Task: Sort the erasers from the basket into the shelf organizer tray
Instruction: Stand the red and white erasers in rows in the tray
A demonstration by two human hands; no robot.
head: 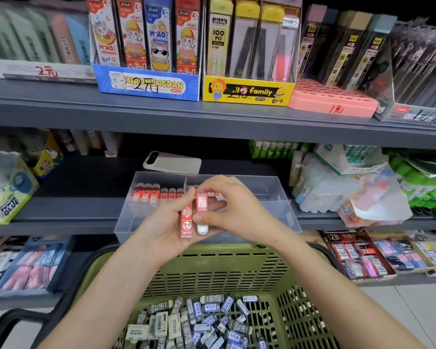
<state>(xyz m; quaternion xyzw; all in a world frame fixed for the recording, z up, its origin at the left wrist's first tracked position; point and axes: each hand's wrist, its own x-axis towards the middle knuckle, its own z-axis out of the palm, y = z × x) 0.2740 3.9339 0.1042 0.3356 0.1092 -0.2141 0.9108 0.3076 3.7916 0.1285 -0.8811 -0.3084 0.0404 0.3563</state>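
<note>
Where the hands met: just above the front of the clear organizer tray (275,195), over the green basket (224,263).
Left hand (161,222): fingers curled round a red-sleeved eraser (186,224), which stood upright.
Right hand (234,205): thumb and fingertips pinched a second red eraser (202,204), white end down, touching the first.
Tray contents: a row of matching red erasers (156,193) stood in the rear left compartment; more behind the hands were partly hidden.
Basket contents: blue, grey and black erasers (199,323) lay heaped loose.
Step, as judged: squaring the pair before placing it.
Doing it well: the sleeves wanted turning the same way up, then lowering upright beside the row and pressing snug without tipping the neighbours.
</note>
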